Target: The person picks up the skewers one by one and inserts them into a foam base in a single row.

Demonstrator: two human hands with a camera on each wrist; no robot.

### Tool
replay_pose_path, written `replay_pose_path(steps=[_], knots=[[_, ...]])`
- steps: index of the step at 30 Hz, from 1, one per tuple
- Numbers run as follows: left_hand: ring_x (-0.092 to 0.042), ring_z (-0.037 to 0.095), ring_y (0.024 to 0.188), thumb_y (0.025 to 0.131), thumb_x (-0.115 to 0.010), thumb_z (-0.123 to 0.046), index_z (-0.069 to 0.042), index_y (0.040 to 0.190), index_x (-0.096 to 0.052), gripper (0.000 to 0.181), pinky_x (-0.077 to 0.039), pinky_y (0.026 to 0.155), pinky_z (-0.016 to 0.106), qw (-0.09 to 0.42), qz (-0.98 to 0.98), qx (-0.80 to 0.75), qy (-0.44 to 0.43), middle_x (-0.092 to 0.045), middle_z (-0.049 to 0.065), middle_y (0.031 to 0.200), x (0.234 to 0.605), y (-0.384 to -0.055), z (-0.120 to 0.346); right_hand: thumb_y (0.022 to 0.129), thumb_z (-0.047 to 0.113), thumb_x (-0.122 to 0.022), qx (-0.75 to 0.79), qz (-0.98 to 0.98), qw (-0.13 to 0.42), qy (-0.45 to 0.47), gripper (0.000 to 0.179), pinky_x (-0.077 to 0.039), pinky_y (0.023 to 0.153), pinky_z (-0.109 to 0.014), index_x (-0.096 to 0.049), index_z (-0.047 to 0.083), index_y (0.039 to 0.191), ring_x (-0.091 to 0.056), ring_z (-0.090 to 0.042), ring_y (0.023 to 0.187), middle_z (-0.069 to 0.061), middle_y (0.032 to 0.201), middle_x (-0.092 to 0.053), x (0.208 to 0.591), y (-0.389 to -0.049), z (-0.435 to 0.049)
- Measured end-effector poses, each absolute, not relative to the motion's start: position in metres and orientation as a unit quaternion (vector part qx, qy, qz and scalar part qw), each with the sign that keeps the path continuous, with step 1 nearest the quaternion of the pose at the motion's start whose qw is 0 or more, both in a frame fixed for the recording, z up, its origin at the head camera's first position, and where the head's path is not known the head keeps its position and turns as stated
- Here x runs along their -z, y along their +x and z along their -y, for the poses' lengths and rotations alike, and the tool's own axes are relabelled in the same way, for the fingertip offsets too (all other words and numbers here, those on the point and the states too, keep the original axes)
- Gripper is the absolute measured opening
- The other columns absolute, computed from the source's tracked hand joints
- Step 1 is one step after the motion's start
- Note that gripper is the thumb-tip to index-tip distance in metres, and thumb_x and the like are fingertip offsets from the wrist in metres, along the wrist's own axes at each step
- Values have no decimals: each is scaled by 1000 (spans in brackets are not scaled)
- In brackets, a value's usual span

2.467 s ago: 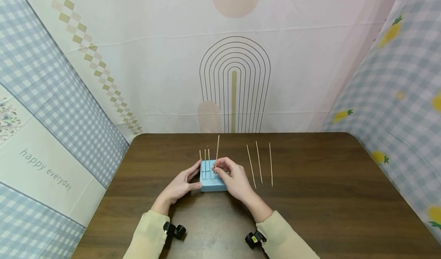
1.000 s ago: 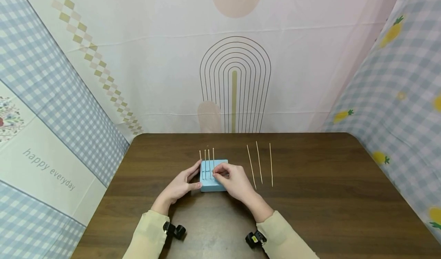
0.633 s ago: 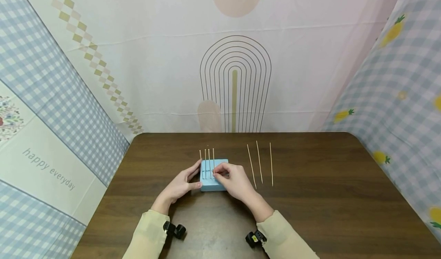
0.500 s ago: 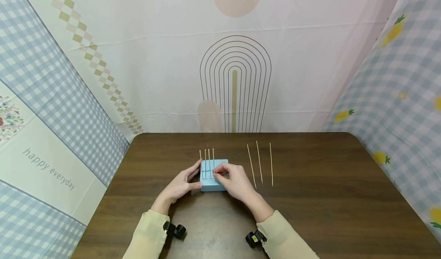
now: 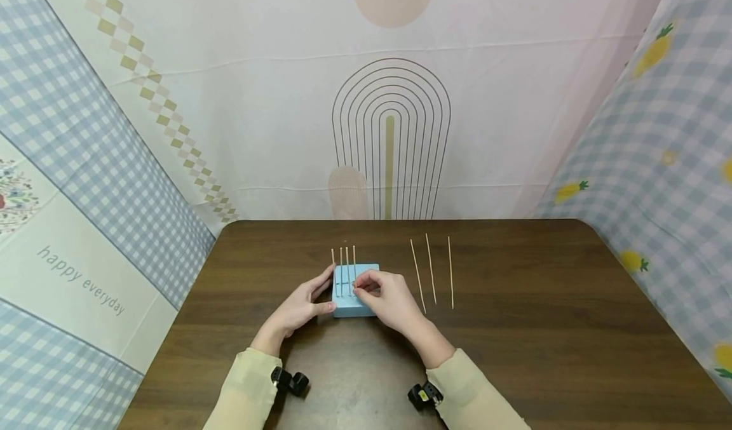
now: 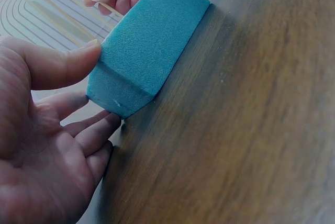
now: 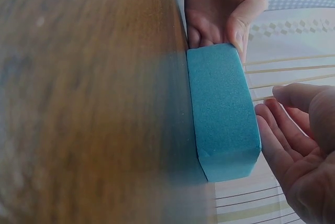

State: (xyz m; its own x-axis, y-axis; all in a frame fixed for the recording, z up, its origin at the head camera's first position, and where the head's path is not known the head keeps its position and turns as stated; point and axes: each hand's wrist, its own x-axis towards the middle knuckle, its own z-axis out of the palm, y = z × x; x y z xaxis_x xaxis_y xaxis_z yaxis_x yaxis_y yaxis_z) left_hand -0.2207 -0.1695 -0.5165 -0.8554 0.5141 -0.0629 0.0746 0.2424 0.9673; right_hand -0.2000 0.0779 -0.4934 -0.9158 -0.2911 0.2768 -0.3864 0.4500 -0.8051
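A light blue foam block (image 5: 354, 311) sits on the table with several thin wooden skewers (image 5: 347, 265) standing upright in a row towards its left. My left hand (image 5: 300, 304) holds the block's left end, thumb at the near corner and fingers along the side; the left wrist view shows the thumb (image 6: 65, 66) on the upper edge. My right hand (image 5: 391, 300) pinches the rightmost standing skewer (image 5: 354, 256) low down, between thumb and index finger. In the right wrist view that skewer (image 7: 261, 98) meets the block just beside the fingertips. My right hand hides part of the block's top.
Three loose skewers (image 5: 430, 268) lie roughly parallel on the brown wooden table (image 5: 543, 315), right of the block. A printed cloth (image 5: 274, 131) hangs behind the table's far edge, with checked cloths at both sides. Each wrist wears a small black camera (image 5: 290, 382).
The skewer in my right hand was tilted and higher 2.5 s ago; it now stands lower and upright in line with the others. Over the last second almost nothing moves. My left hand stays put.
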Motion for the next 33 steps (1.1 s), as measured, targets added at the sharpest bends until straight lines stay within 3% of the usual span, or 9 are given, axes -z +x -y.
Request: replay_pose_path(steps=[6,15,33], knots=[[-18,32,162,102,-70,-2,-7,172,-17,88,-30,121,50,192,-766,-585,185,-18,15,176,516,-221,169,99,11,-79,-491,848,50,195,5,-60,82,-27,-78,13,104,-74,-10,93,6,97,-76,495,-201,-78],[-17,38,161,102,-70,-3,-2,171,-16,87,-25,123,55,186,-765,-585,196,-19,22,174,516,-222,170,98,10,-80,-499,843,51,195,6,-60,81,-26,-78,11,104,-74,-11,92,5,96,-76,495,-203,-77],[-14,31,163,102,-69,-1,-6,172,-16,88,-22,125,51,190,-765,-585,190,-16,17,176,518,-222,169,97,3,-77,-526,827,10,196,19,-61,85,-31,-76,6,116,-75,-17,95,-1,102,-77,491,-205,-85]])
